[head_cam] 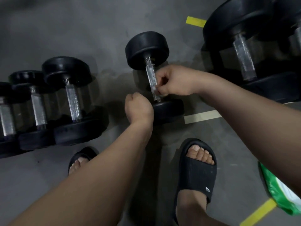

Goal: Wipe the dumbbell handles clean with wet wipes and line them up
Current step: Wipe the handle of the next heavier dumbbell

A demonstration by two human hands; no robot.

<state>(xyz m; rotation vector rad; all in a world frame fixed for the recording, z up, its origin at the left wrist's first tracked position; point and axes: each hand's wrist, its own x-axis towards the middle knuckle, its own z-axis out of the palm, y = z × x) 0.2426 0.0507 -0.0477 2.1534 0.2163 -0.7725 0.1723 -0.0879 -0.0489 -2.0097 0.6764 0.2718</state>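
Black rubber heads and knurled steel grips all over this grey concrete floor [48,30]. Far left there's a row of three dumbbells [74,103] sitting side by side, handles running near to far, with the heads touching or just about. Near side of that row, a left foot in a black slipper [84,154] pokes out from under the forearm.

The left hand [138,108] is balled into a fist, fingers curled under, right up against the left edge of the lone dumbbell's near head. Can't tell if anything's inside the fist.

That lone dumbbell [146,49] lies on the floor in the middle, between the row and the bigger ones. The right hand [175,80] comes in from the right, with fingers and thumb clamped on the near end of its handle [149,74]. There's something pale at the fingertips, but it's too blurry to call.

Nearer, there's the right slipper [197,173]. A cream tape strip [202,116] sits just right of the near head, and the big dumbbells [244,57] are far right. A green and white pack [280,193] lies at the near right edge, partly under the right forearm, beside a yellow tape strip [259,212].
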